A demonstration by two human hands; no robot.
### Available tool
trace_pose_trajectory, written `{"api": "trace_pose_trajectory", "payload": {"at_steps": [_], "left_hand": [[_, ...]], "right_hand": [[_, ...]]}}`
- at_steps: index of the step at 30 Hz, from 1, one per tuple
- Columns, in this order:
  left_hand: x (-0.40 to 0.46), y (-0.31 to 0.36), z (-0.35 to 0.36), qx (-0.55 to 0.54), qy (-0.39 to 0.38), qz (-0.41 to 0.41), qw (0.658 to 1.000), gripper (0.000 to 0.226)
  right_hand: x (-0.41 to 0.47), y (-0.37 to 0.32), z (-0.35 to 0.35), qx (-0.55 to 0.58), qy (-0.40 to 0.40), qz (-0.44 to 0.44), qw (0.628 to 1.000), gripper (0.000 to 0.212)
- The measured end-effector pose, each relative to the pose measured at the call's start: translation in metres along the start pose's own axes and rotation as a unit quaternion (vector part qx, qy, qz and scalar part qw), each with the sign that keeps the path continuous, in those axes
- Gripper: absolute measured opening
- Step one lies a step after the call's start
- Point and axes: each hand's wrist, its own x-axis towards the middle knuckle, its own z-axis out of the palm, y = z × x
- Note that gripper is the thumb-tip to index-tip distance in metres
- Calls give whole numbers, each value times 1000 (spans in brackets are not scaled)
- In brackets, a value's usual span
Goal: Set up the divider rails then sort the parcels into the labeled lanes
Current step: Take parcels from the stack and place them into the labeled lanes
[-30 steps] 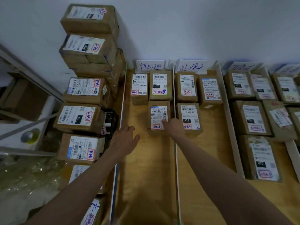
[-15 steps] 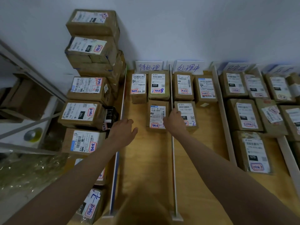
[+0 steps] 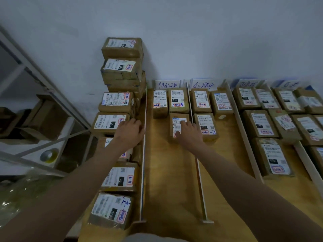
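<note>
The right hand (image 3: 187, 132) lay on the front parcel (image 3: 178, 125) in the first lane, fingers spread flat over its white label and thumb at its near edge, pressing rather than gripping. That parcel sat on the wooden counter (image 3: 167, 180) just left of the second divider rail (image 3: 199, 172), with two more parcels (image 3: 170, 102) side by side behind it under the handwritten lane sign (image 3: 167, 84) at the wall. The left hand (image 3: 130, 132) hung open, fingers loosely bent and holding nothing, over the stack of unsorted parcels (image 3: 113, 123) just left of the first divider rail (image 3: 143, 163). Beyond the second rail, the next lane held three parcels (image 3: 206, 126) under its own sign (image 3: 203, 84). Farther right, past a third rail (image 3: 244, 137), more labelled parcels (image 3: 272, 159) filled the remaining lanes. A roll of tape (image 3: 49, 155) rested on a white shelf frame at the far left.
</note>
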Motion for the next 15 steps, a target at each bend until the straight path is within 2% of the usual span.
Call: {"api": "trace_pose_trajectory", "payload": {"at_steps": [7,12,15], "left_hand": [[-33,-74,-19,-5,16,-13,1000,39],[-54,-126,-2,-19,-9,-66,998,39],[-70,-145,16,-51,-34,-84,995,37]], "right_hand": [[-29,-84,9,4,-12,-19,1000,45],[-45,-143,30,10,-16,-35,999,45],[-50,-168,46,26,-48,-29,998,43]]}}
